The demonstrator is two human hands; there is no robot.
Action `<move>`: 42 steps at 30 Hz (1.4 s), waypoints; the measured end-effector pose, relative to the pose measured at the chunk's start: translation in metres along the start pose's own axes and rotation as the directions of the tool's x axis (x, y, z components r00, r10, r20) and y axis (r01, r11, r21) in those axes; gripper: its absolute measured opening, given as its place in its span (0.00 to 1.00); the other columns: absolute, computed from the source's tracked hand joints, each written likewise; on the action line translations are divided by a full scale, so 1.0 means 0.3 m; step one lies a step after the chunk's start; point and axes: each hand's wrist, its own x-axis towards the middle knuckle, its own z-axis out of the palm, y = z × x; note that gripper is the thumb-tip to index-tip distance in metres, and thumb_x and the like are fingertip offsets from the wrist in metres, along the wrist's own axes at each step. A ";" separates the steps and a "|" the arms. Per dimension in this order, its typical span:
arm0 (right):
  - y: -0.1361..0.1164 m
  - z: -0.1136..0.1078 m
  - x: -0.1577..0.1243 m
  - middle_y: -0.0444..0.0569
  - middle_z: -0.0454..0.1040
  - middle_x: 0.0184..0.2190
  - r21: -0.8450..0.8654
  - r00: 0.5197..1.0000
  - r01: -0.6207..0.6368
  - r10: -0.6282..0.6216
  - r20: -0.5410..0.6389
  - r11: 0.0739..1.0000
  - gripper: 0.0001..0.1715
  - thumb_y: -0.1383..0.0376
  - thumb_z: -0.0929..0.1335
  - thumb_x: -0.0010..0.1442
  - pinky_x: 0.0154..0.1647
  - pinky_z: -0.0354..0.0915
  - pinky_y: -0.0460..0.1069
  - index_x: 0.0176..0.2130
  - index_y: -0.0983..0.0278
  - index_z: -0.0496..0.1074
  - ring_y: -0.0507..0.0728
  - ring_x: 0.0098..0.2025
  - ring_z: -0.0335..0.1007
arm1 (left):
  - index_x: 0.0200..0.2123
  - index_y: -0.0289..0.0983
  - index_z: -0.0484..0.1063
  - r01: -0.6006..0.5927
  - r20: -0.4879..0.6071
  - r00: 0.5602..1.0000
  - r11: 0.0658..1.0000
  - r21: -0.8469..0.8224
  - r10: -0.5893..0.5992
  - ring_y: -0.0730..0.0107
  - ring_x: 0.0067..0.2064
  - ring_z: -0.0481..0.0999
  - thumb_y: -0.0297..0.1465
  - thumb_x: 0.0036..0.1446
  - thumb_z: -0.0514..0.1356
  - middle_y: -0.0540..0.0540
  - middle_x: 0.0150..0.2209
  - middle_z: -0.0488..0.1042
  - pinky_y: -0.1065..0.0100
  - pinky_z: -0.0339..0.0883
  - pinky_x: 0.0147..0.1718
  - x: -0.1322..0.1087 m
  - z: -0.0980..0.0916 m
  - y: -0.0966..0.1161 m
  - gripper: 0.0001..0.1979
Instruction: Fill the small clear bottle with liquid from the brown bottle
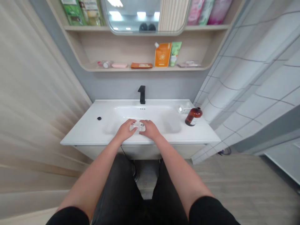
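A small clear plastic container (140,126) is between my two hands, over the front part of the white sink basin (161,114). My left hand (126,130) grips its left side, thumb and fingers bent around the edge. On the other side, my right hand (150,129) holds it with the thumb near me and the fingers at the far edge. Something small and whitish shows inside or on the container, too small to name. The black faucet (142,94) stands behind the basin.
An amber bottle (193,117) stands at the counter's right, with a clear container (184,108) behind it. A black round piece (99,118) lies on the left. Above, a shelf (126,69) holds an orange pouch (162,55), a green tube (175,53) and small packs.
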 end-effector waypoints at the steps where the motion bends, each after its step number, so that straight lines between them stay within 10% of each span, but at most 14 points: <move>1: 0.000 0.000 0.000 0.57 0.81 0.57 -0.001 1.000 0.002 -0.002 -0.003 1.000 0.44 0.62 0.84 0.55 0.63 0.69 0.60 0.66 0.62 0.73 0.67 0.56 0.76 | 0.55 0.40 0.77 0.044 0.002 0.999 0.999 0.018 -0.044 0.54 0.51 0.83 0.35 0.67 0.62 0.41 0.50 0.82 0.52 0.77 0.57 0.003 0.002 -0.002 0.15; 8: -0.005 -0.004 0.000 0.56 0.81 0.57 0.021 1.000 -0.004 0.003 0.005 1.000 0.43 0.62 0.84 0.54 0.63 0.69 0.60 0.65 0.61 0.74 0.67 0.56 0.77 | 0.59 0.41 0.75 -0.057 -0.014 0.998 0.998 0.040 0.057 0.51 0.62 0.78 0.31 0.61 0.66 0.40 0.57 0.79 0.49 0.72 0.66 0.006 0.007 -0.017 0.22; 15: -0.004 -0.007 -0.002 0.57 0.80 0.60 0.037 1.000 -0.004 0.003 0.013 0.999 0.43 0.62 0.83 0.56 0.66 0.67 0.60 0.66 0.60 0.73 0.67 0.59 0.76 | 0.52 0.40 0.77 0.161 0.052 0.986 0.987 0.009 -0.161 0.59 0.40 0.81 0.38 0.67 0.62 0.42 0.46 0.81 0.57 0.77 0.47 0.011 0.018 -0.022 0.13; 19: -0.007 -0.010 -0.001 0.57 0.80 0.60 0.032 1.000 -0.013 0.012 0.019 0.999 0.43 0.61 0.83 0.55 0.65 0.68 0.60 0.66 0.62 0.74 0.67 0.58 0.76 | 0.65 0.42 0.70 0.126 0.044 0.992 0.986 -0.107 -0.122 0.61 0.45 0.82 0.34 0.59 0.67 0.42 0.53 0.81 0.60 0.77 0.47 0.011 0.018 -0.026 0.30; 23: -0.009 -0.010 0.000 0.57 0.80 0.59 0.028 0.999 -0.027 0.027 0.021 0.999 0.43 0.61 0.83 0.55 0.65 0.68 0.60 0.66 0.61 0.73 0.67 0.58 0.76 | 0.53 0.42 0.76 0.236 0.132 0.965 0.971 -0.048 -0.228 0.60 0.35 0.80 0.39 0.68 0.60 0.46 0.36 0.81 0.59 0.75 0.43 0.012 0.013 -0.020 0.14; 37: -0.011 -0.009 0.000 0.55 0.81 0.56 0.020 0.998 -0.052 0.051 0.023 0.998 0.42 0.60 0.84 0.55 0.62 0.69 0.58 0.65 0.60 0.74 0.66 0.55 0.77 | 0.54 0.42 0.73 0.096 0.086 0.992 0.991 -0.088 -0.089 0.55 0.51 0.82 0.32 0.58 0.65 0.42 0.54 0.81 0.56 0.75 0.53 0.011 0.009 -0.011 0.20; 42: -0.011 -0.009 0.000 0.56 0.81 0.58 0.018 0.999 -0.039 0.038 0.023 0.999 0.42 0.61 0.83 0.55 0.64 0.69 0.59 0.65 0.60 0.74 0.67 0.57 0.77 | 0.44 0.42 0.75 0.229 0.125 0.968 0.970 -0.082 -0.218 0.56 0.42 0.82 0.36 0.67 0.58 0.46 0.39 0.81 0.54 0.76 0.49 0.018 0.007 -0.027 0.08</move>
